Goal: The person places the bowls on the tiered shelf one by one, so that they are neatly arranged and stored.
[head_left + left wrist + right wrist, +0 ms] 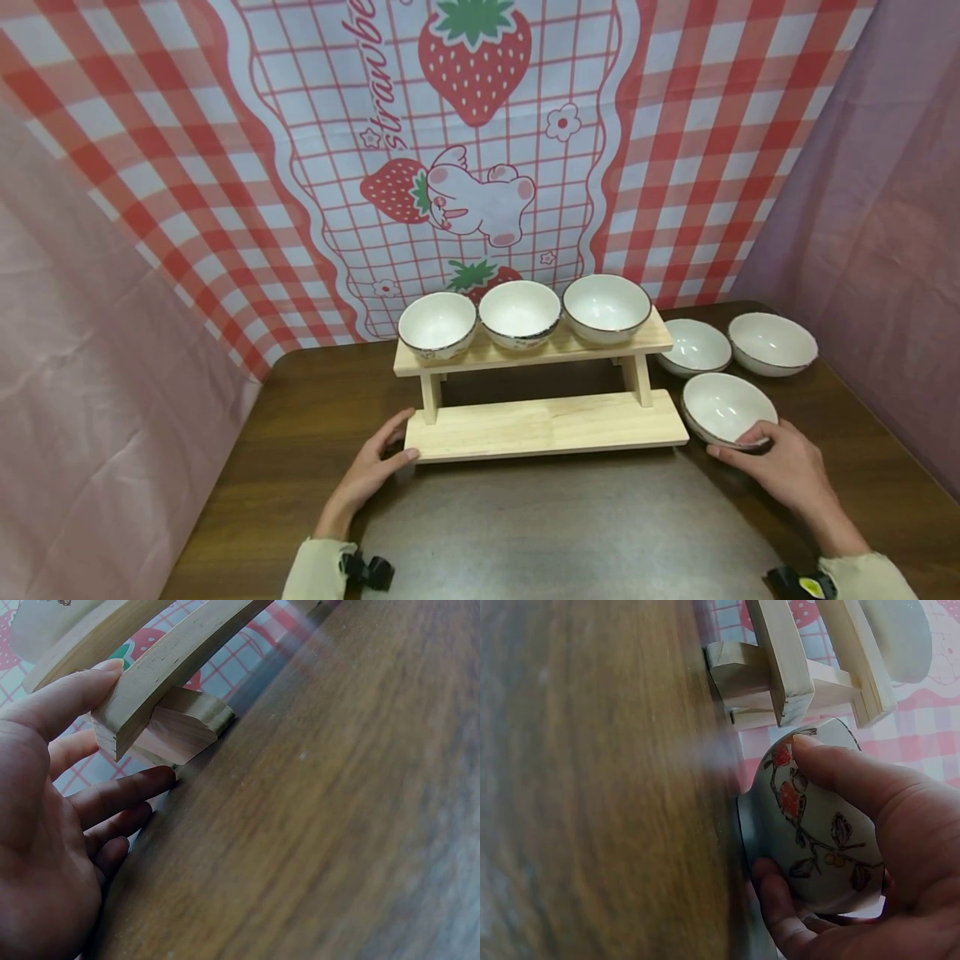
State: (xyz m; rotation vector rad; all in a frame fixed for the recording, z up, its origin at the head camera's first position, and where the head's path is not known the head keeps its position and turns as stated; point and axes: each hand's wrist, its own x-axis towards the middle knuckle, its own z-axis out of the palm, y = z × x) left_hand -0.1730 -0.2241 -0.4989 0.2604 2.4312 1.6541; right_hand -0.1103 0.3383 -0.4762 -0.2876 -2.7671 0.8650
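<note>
A two-tier wooden stand (547, 427) sits on the table, with three white bowls, a left one (438, 323), a middle one (521, 312) and a right one (606, 307), along its upper board. My left hand (367, 471) grips the left end of the lower board (157, 682), thumb on its front edge. To the right of the stand, my right hand (787, 467) holds a white bowl (727, 408) by its near right side. Red and dark floral painting covers that bowl's outside (810, 817) in the right wrist view, and its foot is at the tabletop.
Two more white bowls, one nearer the stand (696, 346) and one farther right (772, 343), stand behind the held one. A strawberry-print checked cloth (480, 192) hangs behind the brown wooden table (300, 433). Pinkish cloth (97, 350) hangs at both sides.
</note>
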